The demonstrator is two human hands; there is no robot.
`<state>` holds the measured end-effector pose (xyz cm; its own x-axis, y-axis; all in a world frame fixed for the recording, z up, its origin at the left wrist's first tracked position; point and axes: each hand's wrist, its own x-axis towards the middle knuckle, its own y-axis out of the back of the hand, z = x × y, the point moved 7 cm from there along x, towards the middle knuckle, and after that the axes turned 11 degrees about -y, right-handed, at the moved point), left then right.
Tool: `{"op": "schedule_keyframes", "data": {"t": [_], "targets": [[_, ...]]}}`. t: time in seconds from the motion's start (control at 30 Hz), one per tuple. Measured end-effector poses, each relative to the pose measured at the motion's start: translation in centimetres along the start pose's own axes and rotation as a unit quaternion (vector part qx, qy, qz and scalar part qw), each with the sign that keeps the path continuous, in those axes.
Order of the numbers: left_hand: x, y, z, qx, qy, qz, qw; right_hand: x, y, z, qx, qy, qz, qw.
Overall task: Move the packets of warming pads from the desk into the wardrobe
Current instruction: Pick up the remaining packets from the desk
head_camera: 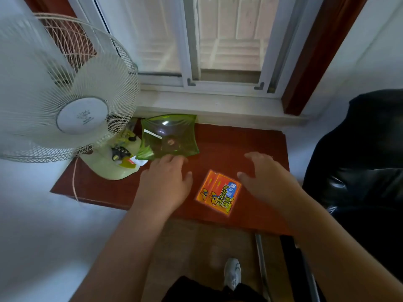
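Two flat orange foil packets of warming pads [218, 192], overlapping each other, lie on the reddish-brown wooden desk [250, 140] between the two hands. The left hand [166, 183] hovers just left of them, fingers spread and empty. The right hand [265, 177] hangs just to their right, also spread wide and empty. Beyond the left hand sits a translucent green plastic dish [170, 137], with a white electric fan [65, 101] farther left.

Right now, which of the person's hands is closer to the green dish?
Left. The left hand has its fingertips at the near edge of the green dish; the right hand hovers off to the dish's right, beside the orange packets.
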<state>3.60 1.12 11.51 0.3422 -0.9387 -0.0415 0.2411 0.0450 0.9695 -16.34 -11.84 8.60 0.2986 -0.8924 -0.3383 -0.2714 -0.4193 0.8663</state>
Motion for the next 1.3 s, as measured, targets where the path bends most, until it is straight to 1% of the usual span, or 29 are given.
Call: {"op": "schedule_keyframes", "data": {"t": [0.1, 0.23, 0.37, 0.57, 0.7, 0.8, 0.9, 1.03, 1.13, 1.23, 1.3], "targets": [[1.3, -1.5, -0.6, -0.013, 0.021, -0.002, 1.0, 2.1, -0.6, 0.1, -0.01, 0.001, -0.006, 1.0], [2.8, -4.8, -1.0, -0.02, 0.027, -0.033, 0.999, 3.9, -2.7, 0.6, -0.02, -0.012, -0.037, 0.999], [5.3, -8.0, -1.9, -0.007, 0.011, -0.054, 0.998, 5.9, -5.6, 1.6, -0.027, -0.042, -0.054, 0.997], [8.4, -14.0, -3.6, -0.028, -0.018, -0.081, 0.996, 7.7, -11.2, 3.3, -0.033, -0.096, -0.08, 0.992], [8.3, -19.9, -5.5, -0.051, 0.0, -0.162, 0.986, 8.3, -15.5, 5.5, -0.032, -0.167, -0.118, 0.978], [7.8, -23.4, -6.8, -0.091, 0.028, -0.206, 0.974, 8.5, -18.4, 6.9, -0.013, -0.196, -0.148, 0.969], [7.6, -25.7, -7.1, -0.135, 0.04, -0.222, 0.965, 8.7, -20.4, 7.5, 0.011, -0.206, -0.172, 0.963], [8.5, -27.1, -7.1, -0.176, 0.042, -0.212, 0.96, 9.0, -21.8, 7.6, 0.054, -0.212, -0.159, 0.963], [9.3, -27.9, -7.4, -0.217, 0.069, -0.205, 0.952, 9.5, -22.7, 7.8, 0.072, -0.214, -0.16, 0.961], [9.4, -28.9, -7.8, -0.258, 0.117, -0.211, 0.936, 9.6, -23.4, 7.8, 0.063, -0.198, -0.169, 0.963], [9.4, -29.4, -7.5, -0.259, 0.11, -0.225, 0.933, 9.6, -23.8, 7.7, 0.048, -0.174, -0.175, 0.968]]}}
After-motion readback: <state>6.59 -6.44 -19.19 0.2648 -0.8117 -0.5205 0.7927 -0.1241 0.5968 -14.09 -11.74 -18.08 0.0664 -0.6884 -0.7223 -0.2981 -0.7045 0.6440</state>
